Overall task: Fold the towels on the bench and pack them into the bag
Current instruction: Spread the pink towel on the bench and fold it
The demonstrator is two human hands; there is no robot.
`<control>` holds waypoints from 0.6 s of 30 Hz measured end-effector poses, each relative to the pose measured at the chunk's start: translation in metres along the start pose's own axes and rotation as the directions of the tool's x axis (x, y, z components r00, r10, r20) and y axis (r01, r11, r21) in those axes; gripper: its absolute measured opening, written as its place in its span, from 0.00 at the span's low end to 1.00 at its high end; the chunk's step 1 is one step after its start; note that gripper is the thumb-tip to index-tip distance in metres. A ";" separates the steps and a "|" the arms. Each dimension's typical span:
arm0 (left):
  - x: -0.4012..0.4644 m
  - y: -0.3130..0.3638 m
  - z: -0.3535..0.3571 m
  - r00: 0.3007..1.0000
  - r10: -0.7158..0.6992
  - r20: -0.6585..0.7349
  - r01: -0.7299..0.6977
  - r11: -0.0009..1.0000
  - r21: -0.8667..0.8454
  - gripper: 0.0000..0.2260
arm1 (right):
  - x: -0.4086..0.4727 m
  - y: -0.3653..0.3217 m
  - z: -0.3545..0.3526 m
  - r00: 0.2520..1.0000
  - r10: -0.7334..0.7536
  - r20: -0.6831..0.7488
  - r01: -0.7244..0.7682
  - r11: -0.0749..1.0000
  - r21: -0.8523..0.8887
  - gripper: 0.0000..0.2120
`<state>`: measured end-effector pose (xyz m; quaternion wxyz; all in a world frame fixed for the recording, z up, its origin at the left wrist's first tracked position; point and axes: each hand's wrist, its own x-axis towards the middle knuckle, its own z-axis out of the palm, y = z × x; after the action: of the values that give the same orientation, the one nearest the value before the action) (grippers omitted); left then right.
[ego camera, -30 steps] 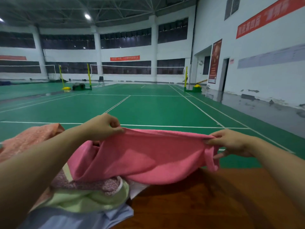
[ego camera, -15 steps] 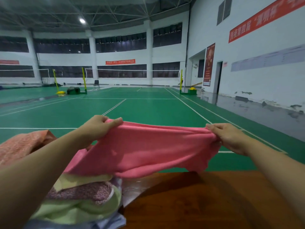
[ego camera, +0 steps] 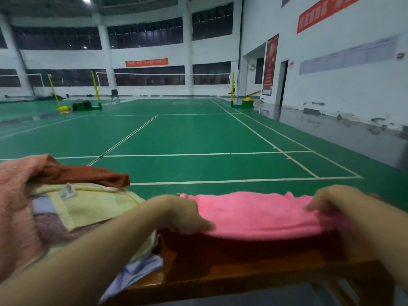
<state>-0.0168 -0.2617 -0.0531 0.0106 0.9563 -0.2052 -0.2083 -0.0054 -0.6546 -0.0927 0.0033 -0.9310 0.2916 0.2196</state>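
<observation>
The pink towel [ego camera: 256,214] lay across the wooden table [ego camera: 220,277], long axis running left to right. The left hand [ego camera: 183,214] pinched its left end and the right hand [ego camera: 329,204] gripped its right end. Its far edge sat near the table's far side, so an uneven tug could have slid it off. The towel pile [ego camera: 88,204] crowded the left.

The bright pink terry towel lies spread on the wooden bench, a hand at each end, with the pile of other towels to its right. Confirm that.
Not quite: the pile of other towels lies to the left of the bright pink terry towel, not its right, as the head view shows. The rest holds: it lies spread on the wooden bench, with the left hand and right hand at its ends.
</observation>
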 end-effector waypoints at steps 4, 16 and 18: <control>0.013 0.021 0.038 0.914 0.049 0.404 0.078 0.953 -0.292 0.27 | 0.027 -0.008 0.031 0.998 -0.054 0.013 0.055 0.992 -0.112 0.34; 0.090 -0.006 0.097 0.826 0.073 -0.559 -0.243 0.941 -0.236 0.20 | 0.025 -0.023 0.133 0.854 -0.259 -0.450 0.396 0.887 0.240 0.33; 0.092 -0.024 0.116 0.852 0.028 -0.523 -0.159 0.965 -0.207 0.34 | 0.019 -0.021 0.130 0.822 -0.287 -0.492 0.439 0.870 0.226 0.32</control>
<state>0.0219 -0.2689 -0.1977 0.1920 0.9571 -0.2144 0.0329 -0.0333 -0.6297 -0.2208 0.1344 -0.9806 0.1318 -0.0549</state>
